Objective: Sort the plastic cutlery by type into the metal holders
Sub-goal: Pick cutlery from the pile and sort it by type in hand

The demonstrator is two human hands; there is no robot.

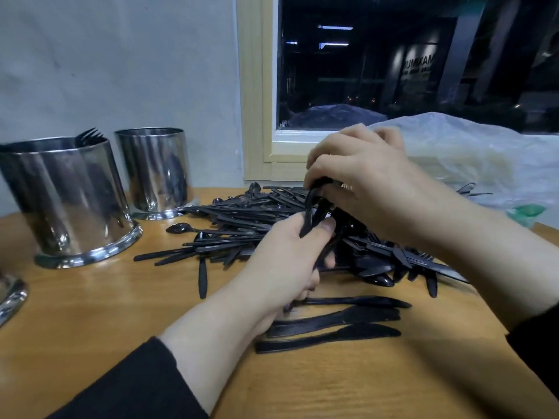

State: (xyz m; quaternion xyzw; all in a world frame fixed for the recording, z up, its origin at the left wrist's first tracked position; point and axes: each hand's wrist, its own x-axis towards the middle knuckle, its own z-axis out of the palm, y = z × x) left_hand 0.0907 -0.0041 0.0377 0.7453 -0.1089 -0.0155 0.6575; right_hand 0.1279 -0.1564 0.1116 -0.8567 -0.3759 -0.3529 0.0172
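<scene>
Most of your work is ahead: the big heap of black plastic cutlery (pixel 272 225) covers the wooden bench (pixel 121 313) unsorted. Only the near shiny metal holder (pixel 69 201) shows forks. Your left hand (pixel 284 261) and right hand (pixel 363 182) each grip pieces above the heap.

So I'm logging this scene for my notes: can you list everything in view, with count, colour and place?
Cutlery pile: too many to count, black, table centre.
Knives: about three, black, laid apart near the pile.
Holders: two whole, silver, left; the nearer one has forks. A third at the left edge.
Plastic bag: one, clear, right.
Table: wooden.
Window: dark, behind.
Left hand: grips black cutlery.
Right hand: pinches the same bunch.
</scene>
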